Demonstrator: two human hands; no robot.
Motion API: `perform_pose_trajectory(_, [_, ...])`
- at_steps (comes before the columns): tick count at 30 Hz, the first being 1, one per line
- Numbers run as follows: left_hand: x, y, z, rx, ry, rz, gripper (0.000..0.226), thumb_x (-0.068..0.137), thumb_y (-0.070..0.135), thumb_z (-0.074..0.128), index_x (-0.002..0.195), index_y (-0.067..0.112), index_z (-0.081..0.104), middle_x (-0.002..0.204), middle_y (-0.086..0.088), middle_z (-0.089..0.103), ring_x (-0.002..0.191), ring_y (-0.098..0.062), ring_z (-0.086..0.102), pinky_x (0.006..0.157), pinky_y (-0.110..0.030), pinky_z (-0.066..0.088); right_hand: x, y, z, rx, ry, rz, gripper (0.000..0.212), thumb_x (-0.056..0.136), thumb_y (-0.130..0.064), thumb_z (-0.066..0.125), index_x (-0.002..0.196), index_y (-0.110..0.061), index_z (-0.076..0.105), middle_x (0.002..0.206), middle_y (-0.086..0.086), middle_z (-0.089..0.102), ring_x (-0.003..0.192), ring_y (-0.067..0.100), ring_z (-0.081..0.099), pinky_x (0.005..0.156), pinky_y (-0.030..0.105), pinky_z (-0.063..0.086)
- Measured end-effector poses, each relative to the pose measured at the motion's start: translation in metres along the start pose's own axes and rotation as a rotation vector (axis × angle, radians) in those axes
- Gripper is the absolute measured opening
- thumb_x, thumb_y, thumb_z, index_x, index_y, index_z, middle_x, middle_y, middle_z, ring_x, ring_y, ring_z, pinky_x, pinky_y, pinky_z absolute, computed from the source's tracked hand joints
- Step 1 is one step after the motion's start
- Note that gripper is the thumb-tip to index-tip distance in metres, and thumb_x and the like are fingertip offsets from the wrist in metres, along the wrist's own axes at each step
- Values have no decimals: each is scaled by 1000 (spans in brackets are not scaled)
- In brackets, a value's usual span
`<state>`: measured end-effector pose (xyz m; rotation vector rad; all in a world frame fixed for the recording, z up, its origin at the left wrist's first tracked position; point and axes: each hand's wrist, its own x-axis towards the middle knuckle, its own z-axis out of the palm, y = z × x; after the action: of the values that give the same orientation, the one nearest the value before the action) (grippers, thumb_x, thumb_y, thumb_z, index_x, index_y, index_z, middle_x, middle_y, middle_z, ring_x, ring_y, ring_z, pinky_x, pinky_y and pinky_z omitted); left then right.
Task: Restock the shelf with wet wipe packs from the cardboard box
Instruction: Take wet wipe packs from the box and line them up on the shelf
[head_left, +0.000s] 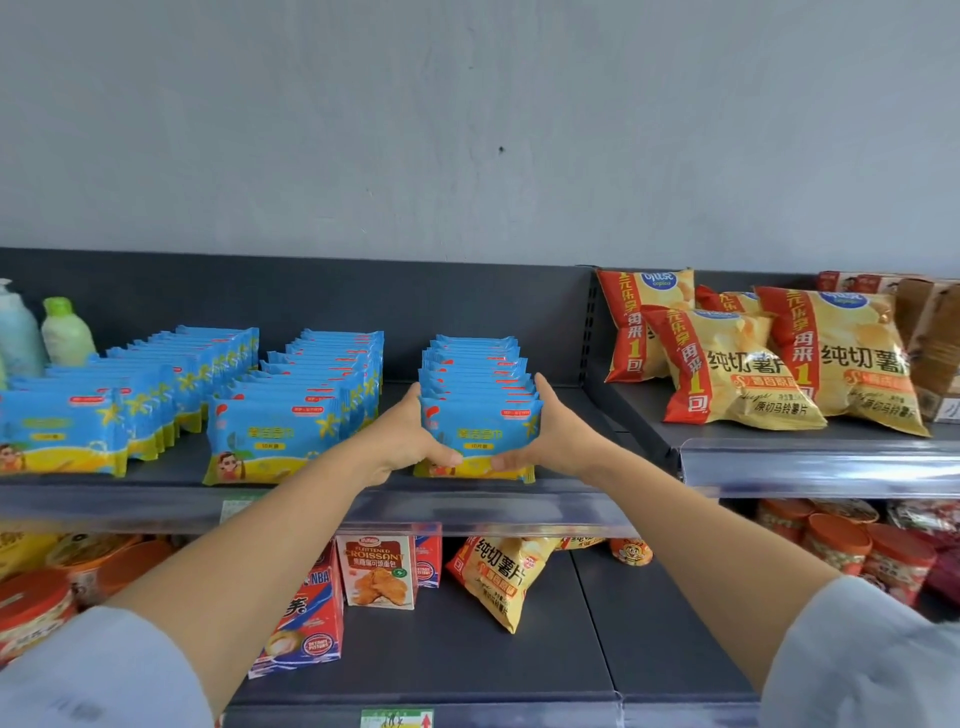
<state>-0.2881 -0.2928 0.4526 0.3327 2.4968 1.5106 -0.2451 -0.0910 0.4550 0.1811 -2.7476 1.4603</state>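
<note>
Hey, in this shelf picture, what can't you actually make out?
Head view:
Row of wet wipe packs gripped by left hand and right hand: count unclear, packs overlap.
Pale blue bottle: cut by left edge.
Brown box: cut by right edge.
Shelf label: blurred behind the clear rail.

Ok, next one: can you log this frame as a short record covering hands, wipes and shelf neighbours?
place: top shelf
wipes: left row, middle row, right row, each running front to back
left hand: grips front packs of right row, left side
right hand: grips same packs, right side
right of wipes: chip bags
far left: bottles
below: croissant box
</note>
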Motion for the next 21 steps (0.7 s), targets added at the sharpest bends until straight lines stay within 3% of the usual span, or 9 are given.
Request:
perform_pose_trajectory(2, [2, -2, 0, -32, -9, 11, 108, 66, -10, 79, 150, 22, 18, 134, 6, 52, 124, -14, 49, 107, -34, 40, 3, 2, 1, 21, 11, -21, 108, 70, 2, 81, 149, -14, 10, 101, -27, 48, 97, -1, 51, 63, 2, 45])
perform_pose_trajectory(7, [-3, 2, -2, -137, -24, 30, 109, 74, 2, 78, 153, 16, 4, 145, 1, 41, 121, -11, 42, 105, -27, 32, 5, 4, -1, 129, -31, -17, 100, 75, -2, 77, 148, -20, 11, 105, -22, 52, 90, -5, 56, 64, 6, 49])
perform_pose_trajectory(9, [-2, 9, -6, -235, -2, 31, 107, 80, 29, 75, 153, 15, -2, 152, 2, 31, 133, -14, 36, 112, -31, 24, 9, 1, -1, 211, 22, -7, 84, 82, -27, 73, 145, -24, 17, 121, -15, 53, 101, 1, 58, 80, 12, 49])
perform_pose_trajectory(11, [4, 15, -11, -316, 42, 31, 116, 70, 67, 67, 154, 18, 4, 156, 4, 24, 141, -16, 27, 119, -40, 15, 14, -6, -2, 259, 92, 58, 94, 79, -65, 58, 151, -19, 19, 136, -12, 49, 121, 10, 52, 107, 30, 37])
perform_pose_trajectory(13, [22, 9, -18, -340, 74, 36, 127, 51, 89, 56, 151, 20, 19, 154, 3, 32, 140, -16, 31, 118, -46, 18, 21, -13, -4, 306, 133, 56, 78, 88, -72, 33, 143, -17, 39, 120, -15, 59, 116, 9, 54, 114, 38, 30])
perform_pose_trajectory(15, [33, 10, -19, -352, 127, 19, 103, 69, 82, 44, 146, 15, 32, 148, 0, 41, 137, -17, 37, 117, -46, 21, 26, -20, -6, 394, 164, 79, 67, 98, -58, 15, 141, -15, 42, 116, -12, 58, 116, 13, 52, 111, 36, 29])
perform_pose_trajectory(17, [32, 18, -18, -362, 143, 14, 63, 92, 64, 36, 124, 13, 53, 139, -2, 51, 132, -19, 43, 117, -45, 22, 31, -24, -9, 477, 169, 116, 72, 99, -57, 11, 142, -8, 40, 138, 3, 51, 129, 22, 47, 110, 37, 30])
perform_pose_trajectory(18, [35, 21, -17, -366, 139, 4, 54, 94, 61, 34, 111, 16, 59, 134, -3, 56, 130, -19, 46, 117, -45, 23, 34, -25, -9, 518, 153, 133, 75, 97, -60, 10, 140, -7, 43, 139, 6, 52, 128, 24, 49, 109, 38, 32])
perform_pose_trajectory(21, [43, 25, -16, -411, 94, -43, 60, 90, 68, 32, 100, 19, 65, 119, -5, 67, 117, -22, 58, 112, -44, 33, 47, -24, -8, 636, 101, 179, 81, 91, -71, 11, 115, -13, 63, 107, 6, 71, 100, 22, 68, 91, 37, 51])
